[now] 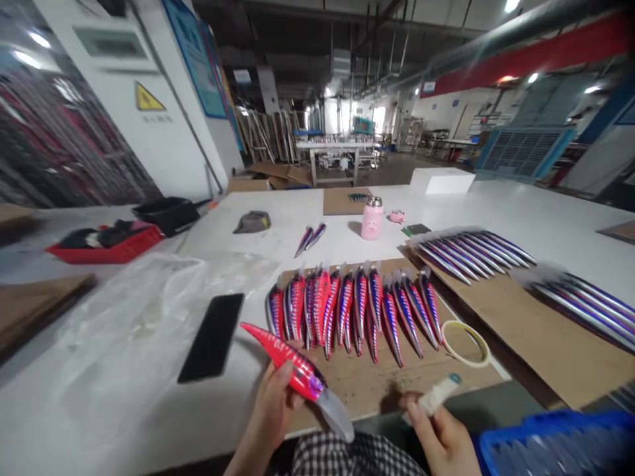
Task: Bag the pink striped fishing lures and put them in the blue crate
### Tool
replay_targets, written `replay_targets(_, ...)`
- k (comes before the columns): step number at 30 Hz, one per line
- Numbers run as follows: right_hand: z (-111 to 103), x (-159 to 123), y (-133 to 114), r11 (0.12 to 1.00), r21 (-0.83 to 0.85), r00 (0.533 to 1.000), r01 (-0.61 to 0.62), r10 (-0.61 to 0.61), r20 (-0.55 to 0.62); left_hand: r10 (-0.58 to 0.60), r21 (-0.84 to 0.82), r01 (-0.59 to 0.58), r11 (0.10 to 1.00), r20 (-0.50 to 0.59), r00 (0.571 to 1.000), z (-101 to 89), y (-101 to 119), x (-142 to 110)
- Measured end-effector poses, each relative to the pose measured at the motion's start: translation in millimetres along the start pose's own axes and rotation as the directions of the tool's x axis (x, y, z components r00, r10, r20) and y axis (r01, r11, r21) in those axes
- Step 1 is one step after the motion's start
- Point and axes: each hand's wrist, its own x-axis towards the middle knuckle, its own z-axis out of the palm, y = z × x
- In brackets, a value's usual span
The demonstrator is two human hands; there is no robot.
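Note:
My left hand (278, 390) is closed around a red fishing lure (292, 367) with a clear diving lip, its tail pointing up and to the left. Between the thumb and fingers of my right hand (441, 430) is a whitish, tape-wrapped handle (436, 395) with a teal end; the kind of tool cannot be made out. Beyond both hands, several red, purple and silver lures (347, 304) lie in a row on a cardboard sheet (367, 387). At the right end of that row a roll of tape (466, 344) lies flat.
A black phone (212, 338) and clear plastic sheeting (129, 317) lie at left. More lures (471, 254) rest on cardboard at right, above a blue bin (555, 443). A pink bottle (372, 218), two lures (310, 239) and a grey cap-like item (252, 222) are farther back.

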Motion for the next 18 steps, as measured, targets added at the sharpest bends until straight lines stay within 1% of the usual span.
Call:
replay_targets(2,-2.6,1.5,0.4,0.996,-0.082,0.999,0.038,-0.035,0.039,-0.013,-0.028,0.013,1.0,0.011,1.0,-4.3,-1.9,0.2)
replay_targets(4,-3.5,5.2,1.3,0.98,-0.185,0.997,0.072,-0.07,0.021,-0.031,-0.028,0.032,0.999,0.027,0.999,-6.8,-3.9,-1.2)
replay_targets(6,-7.6,14.2,5.3,0.945,-0.315,0.996,0.085,-0.09,-0.003,-0.042,-0.02,0.043,0.999,0.045,0.998,-8.5,-5.4,-3.0)
replay_targets(8,-16.8,30.4,12.0,0.898,-0.439,0.996,0.03,-0.063,-0.061,-0.042,-0.01,0.043,0.999,0.055,0.998,-9.7,-6.4,-4.2)
replay_targets(10,-28.5,51.7,18.7,0.862,-0.506,0.99,-0.034,-0.041,-0.137,-0.037,0.016,0.037,0.999,0.056,0.998,-9.8,-6.6,-4.9)
replay_targets(12,-37.2,71.3,21.5,0.837,-0.546,0.978,-0.031,-0.087,-0.189,-0.026,0.056,0.024,0.998,0.037,0.999,-8.5,-6.4,-5.6)
replay_targets(14,-37.5,80.2,17.5,0.822,-0.569,0.959,0.031,-0.184,-0.215,-0.007,0.112,0.005,0.994,0.012,1.0,-6.8,-6.5,-6.4)
replay_targets(15,-33.5,78.7,12.6,0.829,-0.555,0.948,0.066,-0.226,-0.225,0.004,0.136,-0.005,0.991,0.006,1.0,-6.1,-6.6,-6.8)
replay_targets(16,-26.7,73.1,5.8,0.854,-0.512,0.943,0.098,-0.244,-0.226,0.015,0.151,-0.015,0.988,0.005,1.0,-5.5,-6.8,-7.1)
replay_targets(18,-6.8,52.2,-11.4,0.931,-0.334,0.964,0.147,-0.211,-0.162,0.017,0.158,-0.018,0.987,0.008,1.0,-4.6,-6.6,-7.7)
